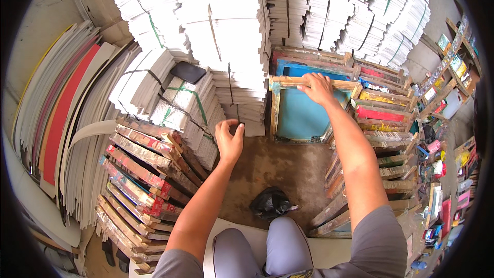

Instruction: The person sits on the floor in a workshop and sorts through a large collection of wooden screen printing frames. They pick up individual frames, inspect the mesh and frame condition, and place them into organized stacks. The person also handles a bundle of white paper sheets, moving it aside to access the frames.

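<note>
My right hand is closed over the top bar of a wooden screen-printing frame with light blue mesh. The frame stands upright on the floor, leaning at the front of a row of similar frames. My left hand is in the air left of it, fingers loosely curled and the thumb apart, with nothing visible in it. Behind the left hand are strapped stacks of white sheets. A blue-edged frame shows just behind the held one.
More paint-stained wooden frames line the right side, and another row of frames leans on the left. A black plastic bag lies on the brown floor. A dark flat case rests on white bundles; large sheets stand far left.
</note>
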`<state>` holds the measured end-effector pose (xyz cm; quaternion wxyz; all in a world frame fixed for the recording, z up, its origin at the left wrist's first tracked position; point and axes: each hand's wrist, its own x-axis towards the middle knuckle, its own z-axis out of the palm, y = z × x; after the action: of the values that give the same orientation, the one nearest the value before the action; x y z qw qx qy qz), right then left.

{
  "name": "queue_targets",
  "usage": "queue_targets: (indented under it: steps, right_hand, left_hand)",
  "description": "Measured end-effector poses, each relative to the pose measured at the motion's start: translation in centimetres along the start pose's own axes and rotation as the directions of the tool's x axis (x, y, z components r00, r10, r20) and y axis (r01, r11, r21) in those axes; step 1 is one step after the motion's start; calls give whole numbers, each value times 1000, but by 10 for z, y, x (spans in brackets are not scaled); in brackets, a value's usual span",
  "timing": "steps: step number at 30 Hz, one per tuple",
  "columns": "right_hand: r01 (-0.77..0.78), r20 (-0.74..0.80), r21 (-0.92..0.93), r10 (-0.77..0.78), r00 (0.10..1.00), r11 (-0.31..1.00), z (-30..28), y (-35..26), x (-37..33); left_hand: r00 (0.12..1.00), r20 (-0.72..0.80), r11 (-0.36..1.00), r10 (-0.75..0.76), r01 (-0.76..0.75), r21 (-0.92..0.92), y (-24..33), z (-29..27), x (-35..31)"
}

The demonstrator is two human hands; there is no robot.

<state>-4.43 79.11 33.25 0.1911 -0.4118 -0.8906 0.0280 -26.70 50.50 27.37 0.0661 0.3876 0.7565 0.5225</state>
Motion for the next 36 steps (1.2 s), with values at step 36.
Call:
queue_targets:
  steps: [36]
  right_hand:
    - [253, -318, 182, -187, 930, 950, -387, -291, -223]
  left_hand:
    - [904, -284, 908, 318, -377, -184, 130, -266, -227]
